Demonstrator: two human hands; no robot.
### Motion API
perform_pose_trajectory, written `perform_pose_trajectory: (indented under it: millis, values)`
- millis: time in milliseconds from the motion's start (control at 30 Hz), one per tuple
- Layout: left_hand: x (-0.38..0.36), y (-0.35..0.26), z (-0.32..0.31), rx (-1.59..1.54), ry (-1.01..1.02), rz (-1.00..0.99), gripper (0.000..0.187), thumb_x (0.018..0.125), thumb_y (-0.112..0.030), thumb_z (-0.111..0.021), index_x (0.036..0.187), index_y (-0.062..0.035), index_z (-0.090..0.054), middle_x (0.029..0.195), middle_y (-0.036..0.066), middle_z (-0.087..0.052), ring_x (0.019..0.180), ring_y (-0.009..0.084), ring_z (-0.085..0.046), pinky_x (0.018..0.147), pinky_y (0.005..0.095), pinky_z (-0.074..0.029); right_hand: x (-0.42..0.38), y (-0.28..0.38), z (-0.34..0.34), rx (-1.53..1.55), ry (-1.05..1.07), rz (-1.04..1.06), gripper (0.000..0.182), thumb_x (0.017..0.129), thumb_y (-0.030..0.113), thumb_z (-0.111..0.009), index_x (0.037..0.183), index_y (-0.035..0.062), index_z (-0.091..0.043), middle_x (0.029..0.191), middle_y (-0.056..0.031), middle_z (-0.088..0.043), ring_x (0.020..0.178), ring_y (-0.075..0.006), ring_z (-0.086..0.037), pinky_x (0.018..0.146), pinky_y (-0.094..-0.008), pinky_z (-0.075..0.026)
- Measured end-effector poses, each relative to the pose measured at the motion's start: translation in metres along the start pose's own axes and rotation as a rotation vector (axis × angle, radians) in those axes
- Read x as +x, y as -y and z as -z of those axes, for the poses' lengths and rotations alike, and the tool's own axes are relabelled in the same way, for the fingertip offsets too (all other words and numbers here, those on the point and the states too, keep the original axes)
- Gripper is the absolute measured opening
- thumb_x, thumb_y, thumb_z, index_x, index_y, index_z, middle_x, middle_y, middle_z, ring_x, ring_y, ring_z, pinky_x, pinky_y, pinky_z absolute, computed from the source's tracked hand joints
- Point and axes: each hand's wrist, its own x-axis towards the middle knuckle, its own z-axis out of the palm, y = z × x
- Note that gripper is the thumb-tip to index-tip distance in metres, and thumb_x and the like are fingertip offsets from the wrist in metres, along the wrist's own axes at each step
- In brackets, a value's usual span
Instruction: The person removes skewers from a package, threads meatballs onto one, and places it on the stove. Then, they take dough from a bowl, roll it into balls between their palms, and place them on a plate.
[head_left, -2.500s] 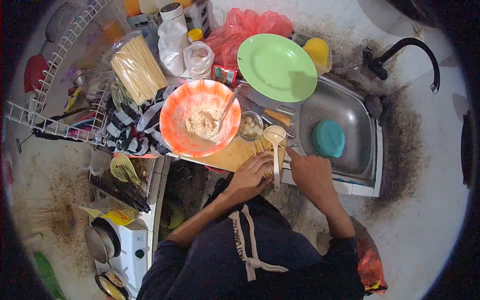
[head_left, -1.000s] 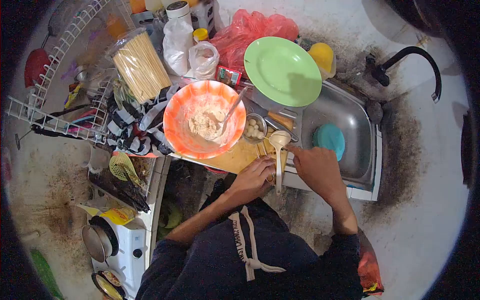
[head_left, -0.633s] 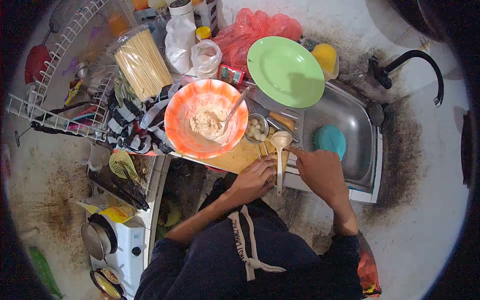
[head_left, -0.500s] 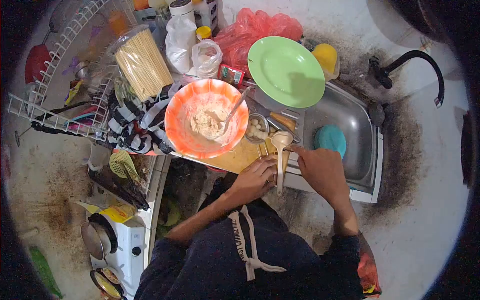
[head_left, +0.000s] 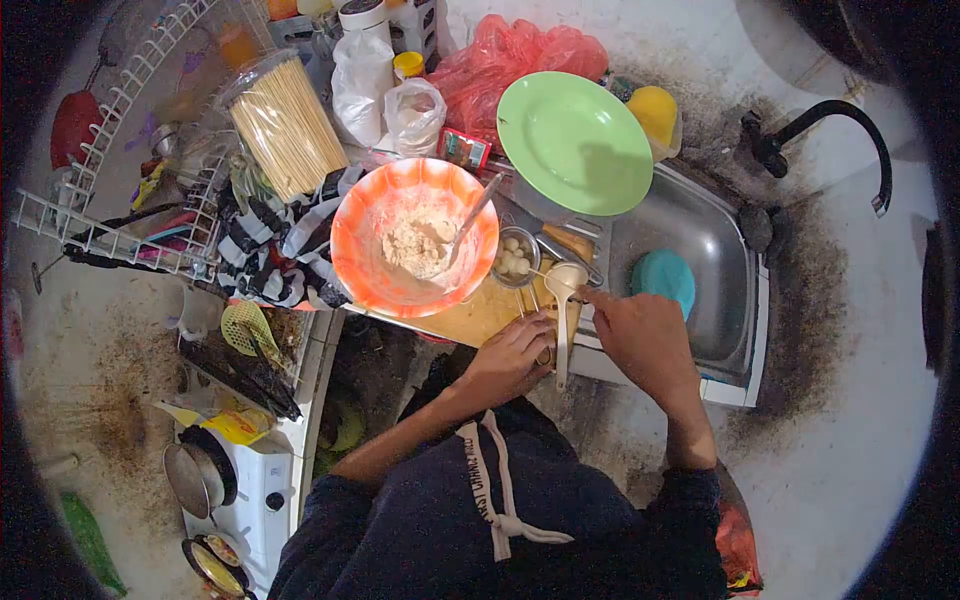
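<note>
My left hand [head_left: 515, 352] is closed over the wire handle of a small metal strainer [head_left: 518, 285], at the counter's front edge. Several round white balls [head_left: 516, 258] sit in the strainer's bowl. My right hand [head_left: 645, 345] is closed, its fingertips beside a cream-coloured ladle [head_left: 563, 335]. A thin stick seems to run from these fingers across the ladle's bowl towards the balls; most of it is hard to make out. Under the strainer lies a wooden cutting board [head_left: 478, 316]. An orange-and-white bowl [head_left: 352, 255] holds a pale floury mixture [head_left: 415, 248] and a metal spoon [head_left: 474, 220].
A green plate [head_left: 575, 140] rests by the steel sink [head_left: 715, 270], which holds a turquoise item [head_left: 664, 280]. A black tap [head_left: 830, 115] curves over from the right. Bundled wooden skewers [head_left: 288, 128] lie behind the bowl. A stove [head_left: 265, 525] with pans stands at lower left.
Both hands stay almost in place. A thin stick now shows at the strainer's right rim, near the balls. The bowl and ladle look unmoved.
</note>
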Motion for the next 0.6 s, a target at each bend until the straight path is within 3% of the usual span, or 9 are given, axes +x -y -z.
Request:
perform_pose_trajectory:
  millis: [333, 433, 533, 600]
  values:
    - [0.0003, 0.0010, -0.0005, -0.006, 0.036, 0.007, 0.033, 0.083, -0.021, -0.059, 0.109, -0.0021, -0.051, 0.119, 0.013, -0.050, 0.121, 0.0307, -0.041, 0.104, 0.0389, -0.032, 0.0038, 0.0032, -0.0020, -0.033, 0.003, -0.020, 0.031, 0.082, 0.018, -0.053, 0.111, 0.0149, -0.061, 0.061, -0.0095, -0.062, 0.053, -0.0240, -0.063, 0.048, -0.0379, -0.050]
    - [0.0006, 0.0002, -0.0002, 0.005, 0.043, 0.008, 0.033, 0.083, -0.020, -0.059, 0.110, -0.0021, -0.051, 0.119, 0.013, -0.050, 0.121, 0.0300, -0.040, 0.104, 0.0386, -0.032, 0.0035, 0.0024, -0.0060, 0.056, -0.050, -0.044, 0.027, 0.084, 0.016, -0.049, 0.107, 0.0176, -0.063, 0.055, -0.0112, -0.057, 0.052, -0.0286, -0.058, 0.050, -0.0416, -0.045]
    - [0.0001, -0.0007, 0.0008, -0.005, 0.039, 0.024, 0.033, 0.083, -0.020, -0.059, 0.110, -0.0022, -0.051, 0.119, 0.013, -0.050, 0.122, 0.0292, -0.040, 0.104, 0.0386, -0.032, 0.0045, 0.0014, -0.0057, 0.049, -0.048, -0.035, 0.028, 0.084, 0.016, -0.049, 0.108, 0.0177, -0.063, 0.055, -0.0108, -0.057, 0.052, -0.0281, -0.058, 0.050, -0.0411, -0.045]
    - [-0.0001, -0.0013, 0.0032, 0.001, 0.042, 0.011, 0.034, 0.084, -0.020, -0.058, 0.111, -0.0022, -0.050, 0.121, 0.013, -0.049, 0.122, 0.0288, -0.040, 0.104, 0.0386, -0.032, 0.0047, 0.0011, -0.0034, -0.025, -0.021, 0.024, 0.030, 0.081, 0.017, -0.053, 0.109, 0.0142, -0.062, 0.059, -0.0082, -0.061, 0.051, -0.0232, -0.062, 0.045, -0.0372, -0.048]
